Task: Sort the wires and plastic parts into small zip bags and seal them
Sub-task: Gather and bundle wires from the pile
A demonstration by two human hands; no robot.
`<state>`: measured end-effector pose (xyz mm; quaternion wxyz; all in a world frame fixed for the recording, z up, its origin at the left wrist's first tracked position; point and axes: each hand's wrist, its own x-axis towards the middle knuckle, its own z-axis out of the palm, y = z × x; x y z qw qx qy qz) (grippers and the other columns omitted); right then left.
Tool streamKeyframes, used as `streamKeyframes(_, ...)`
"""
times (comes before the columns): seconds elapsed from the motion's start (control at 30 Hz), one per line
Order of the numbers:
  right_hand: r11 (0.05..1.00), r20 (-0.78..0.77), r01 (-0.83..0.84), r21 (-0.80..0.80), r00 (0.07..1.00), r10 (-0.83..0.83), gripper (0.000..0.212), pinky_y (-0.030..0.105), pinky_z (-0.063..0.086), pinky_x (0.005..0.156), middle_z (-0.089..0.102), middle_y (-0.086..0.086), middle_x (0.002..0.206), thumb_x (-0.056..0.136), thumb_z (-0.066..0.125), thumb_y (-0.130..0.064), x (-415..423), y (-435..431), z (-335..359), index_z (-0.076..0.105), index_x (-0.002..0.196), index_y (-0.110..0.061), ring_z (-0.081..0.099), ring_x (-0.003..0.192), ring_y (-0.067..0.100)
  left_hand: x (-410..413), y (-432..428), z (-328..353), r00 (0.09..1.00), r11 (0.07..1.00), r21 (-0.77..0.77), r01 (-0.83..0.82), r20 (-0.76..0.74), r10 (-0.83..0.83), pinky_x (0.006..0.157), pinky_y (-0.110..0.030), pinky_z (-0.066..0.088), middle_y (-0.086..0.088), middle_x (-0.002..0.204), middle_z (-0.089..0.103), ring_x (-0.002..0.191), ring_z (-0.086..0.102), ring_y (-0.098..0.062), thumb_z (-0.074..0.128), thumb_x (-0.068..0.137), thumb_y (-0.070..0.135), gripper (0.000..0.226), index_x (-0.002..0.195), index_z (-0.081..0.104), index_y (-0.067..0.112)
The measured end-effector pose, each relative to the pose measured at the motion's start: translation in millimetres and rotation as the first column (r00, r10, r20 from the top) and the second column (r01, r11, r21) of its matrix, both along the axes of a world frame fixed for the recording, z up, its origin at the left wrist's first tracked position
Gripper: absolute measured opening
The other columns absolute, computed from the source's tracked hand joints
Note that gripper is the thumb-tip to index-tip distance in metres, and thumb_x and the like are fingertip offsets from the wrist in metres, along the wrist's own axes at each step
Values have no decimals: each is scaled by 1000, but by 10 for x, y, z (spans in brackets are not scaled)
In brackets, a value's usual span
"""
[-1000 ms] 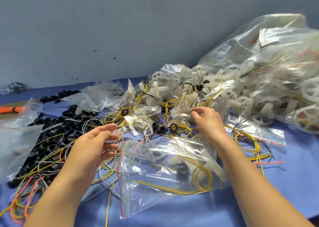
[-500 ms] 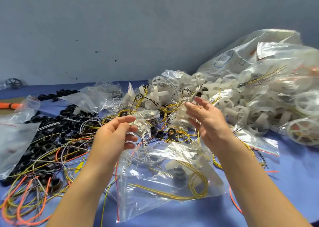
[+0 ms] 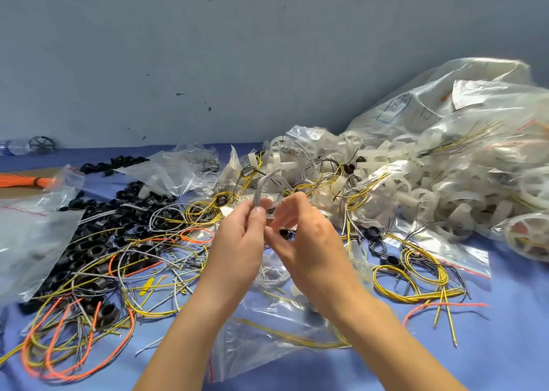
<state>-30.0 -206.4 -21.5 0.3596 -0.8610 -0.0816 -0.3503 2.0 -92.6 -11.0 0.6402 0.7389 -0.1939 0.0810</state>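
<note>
Pinched grey wire loop (image 3: 263, 184) between thumb and fingers of left hand (image 3: 237, 242), above zip bag (image 3: 261, 340), arching over the grip. Curled right hand (image 3: 306, 242) alongside; couldn't tell whether gripping.

The zip bag (image 3: 267, 346) is clear, glossy plastic on a smooth matt table cover (image 3: 505, 355). Left of the zip bag lie shiny black plastic rings (image 3: 89, 251); behind it, milky matt plastic parts (image 3: 416, 194)
</note>
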Motion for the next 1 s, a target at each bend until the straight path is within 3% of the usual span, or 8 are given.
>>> streamKeyframes(0.07, 998, 86, 48, -44, 995, -44, 22, 34, 49, 78, 58, -15, 95, 91, 66, -36, -9, -91, 44, 50, 104, -27, 54, 85, 7, 45, 52, 17, 999, 999, -14, -32, -37, 32, 74, -28, 52, 1, 78, 68, 70, 63, -9, 39, 104, 17, 25, 105, 64, 21)
streamKeyframes(0.13, 994, 129, 109, -17, 986, -105, 30, 33, 50, 84, 51, -10, 110, 95, 59, -37, -9, -238, 86, 52, 120, -22, 53, 95, 7, 69, 108, 29, 999, 999, -30, -21, -50, 19, 66, -24, 50, 1, 69, 60, 61, 56, -6, 39, 104, 16, 27, 102, 65, 23)
streamKeyframes(0.2, 991, 98, 132, 1, 986, -132, 42, 31, 46, 94, 46, -6, 126, 97, 55, -39, -2, -384, 122, 46, 137, -25, 51, 111, 11, 66, 145, 30, 999, 999, -11, 30, -42, -31, 59, -18, 47, 3, 65, 53, 58, 51, -5, 40, 104, 14, 28, 100, 66, 25)
streamKeyframes(0.3, 998, 45, 67, -17, 997, -66, 48, 26, 42, 98, 47, -8, 135, 98, 52, -42, 7, -478, 144, 42, 143, -31, 49, 120, 9, 47, 165, 4, 994, 992, 64, 110, 3, -111, 60, -21, 43, 2, 63, 51, 59, 49, -10, 43, 103, 15, 27, 98, 67, 27)
streamKeyframes(0.47, 987, 40, 36, -154, 999, -30, 25, 41, 47, 91, 68, -10, 108, 94, 61, -34, 36, -495, 96, 69, 116, -25, 58, 103, 15, 24, 181, -38, 986, 978, 137, 155, 47, -162, 61, -17, 42, 8, 63, 54, 58, 51, -5, 47, 101, 21, 24, 101, 67, 35)
streamKeyframes(0.67, 955, 94, 160, -250, 986, -140, 18, 42, 49, 80, 71, -5, 94, 93, 64, -30, 29, -507, 62, 75, 105, -21, 57, 88, 20, -13, 197, -38, 979, 961, 212, 176, 59, -193, 68, -22, 45, 12, 68, 57, 64, 53, -7, 45, 101, 7, 37, 105, 64, 39)
streamKeyframes(0.8, 904, 99, 265, -335, 964, -246, 21, 38, 48, 78, 70, -6, 92, 94, 61, -36, -16, -520, 42, 75, 103, -22, 54, 86, 18, 13, 209, -60, 991, 966, 254, 54, 107, -84, 63, -18, 46, 15, 69, 64, 61, 54, -4, 53, 98, 14, 23, 100, 68, 32)
streamKeyframes(1.0, 827, 97, 351, -439, 934, -345, 27, 39, 45, 77, 67, -4, 89, 96, 54, -39, -32, -549, 48, 73, 98, -21, 56, 85, 23, -2, 220, -96, 966, 924, 346, -165, 247, 80, 66, -39, 51, 12, 71, 67, 68, 62, -10, 55, 97, 36, 13, 90, 66, 31)
